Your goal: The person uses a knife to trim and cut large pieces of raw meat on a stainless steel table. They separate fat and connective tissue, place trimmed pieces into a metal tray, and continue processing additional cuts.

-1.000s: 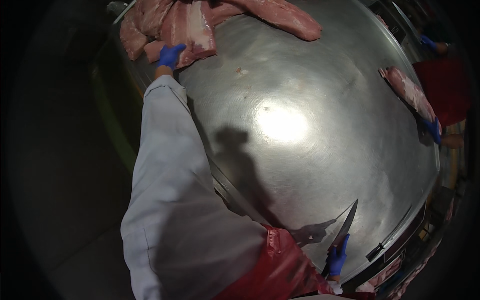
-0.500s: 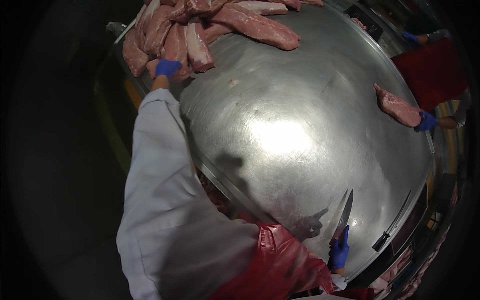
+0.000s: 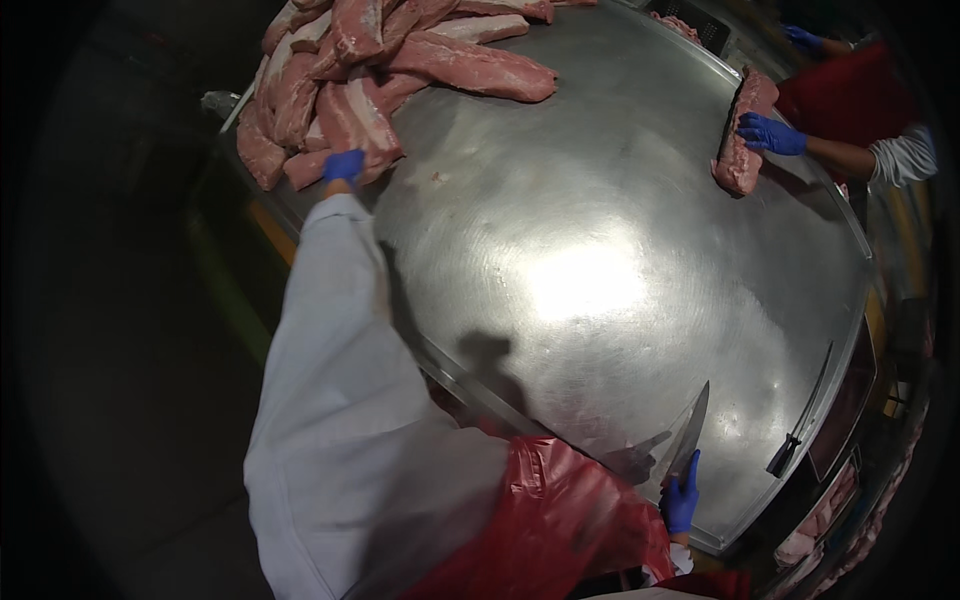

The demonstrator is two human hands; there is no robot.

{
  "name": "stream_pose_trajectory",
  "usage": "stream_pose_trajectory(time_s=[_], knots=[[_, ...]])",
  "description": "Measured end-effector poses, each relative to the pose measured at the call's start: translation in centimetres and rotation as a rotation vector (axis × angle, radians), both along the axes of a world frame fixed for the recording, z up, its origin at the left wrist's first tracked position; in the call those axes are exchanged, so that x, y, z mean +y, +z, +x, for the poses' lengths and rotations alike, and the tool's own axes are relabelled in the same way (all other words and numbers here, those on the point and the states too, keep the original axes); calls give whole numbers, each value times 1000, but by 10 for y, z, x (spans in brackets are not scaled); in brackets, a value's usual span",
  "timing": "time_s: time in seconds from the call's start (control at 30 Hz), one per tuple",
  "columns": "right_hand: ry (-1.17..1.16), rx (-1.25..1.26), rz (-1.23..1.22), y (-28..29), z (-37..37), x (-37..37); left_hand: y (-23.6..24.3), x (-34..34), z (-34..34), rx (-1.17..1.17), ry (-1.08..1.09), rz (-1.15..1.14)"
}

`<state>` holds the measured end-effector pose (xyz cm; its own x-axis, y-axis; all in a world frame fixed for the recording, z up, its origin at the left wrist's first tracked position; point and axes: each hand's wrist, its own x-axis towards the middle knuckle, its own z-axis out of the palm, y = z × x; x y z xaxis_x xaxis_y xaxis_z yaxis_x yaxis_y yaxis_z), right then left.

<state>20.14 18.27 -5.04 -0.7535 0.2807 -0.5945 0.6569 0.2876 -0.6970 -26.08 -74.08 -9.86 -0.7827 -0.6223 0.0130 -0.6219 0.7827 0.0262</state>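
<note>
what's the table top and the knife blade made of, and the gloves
Table top: looks like brushed stainless steel, grey with fine scratch marks and a bright lamp glare. Knife blade in the right hand: polished steel by its grey sheen. Gloves, as on the left hand: thin blue, snug fit, probably nitrile or latex; cannot tell which.
</note>
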Motion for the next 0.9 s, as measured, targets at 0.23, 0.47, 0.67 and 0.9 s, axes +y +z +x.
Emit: stream_pose_trajectory(time_s=[0.23, 0.47, 0.67, 0.9], knots=[[70, -60, 57, 32, -29, -37, -4, 30, 27, 359, 223, 620], [12, -62, 35, 30, -42, -35, -45, 49, 16, 196, -147, 182], [20, -84, 5, 35, -35, -41, -44, 168, -8, 629, 307, 971], [4, -27, -24, 24, -34, -23, -16, 17, 100, 208, 21, 362]])
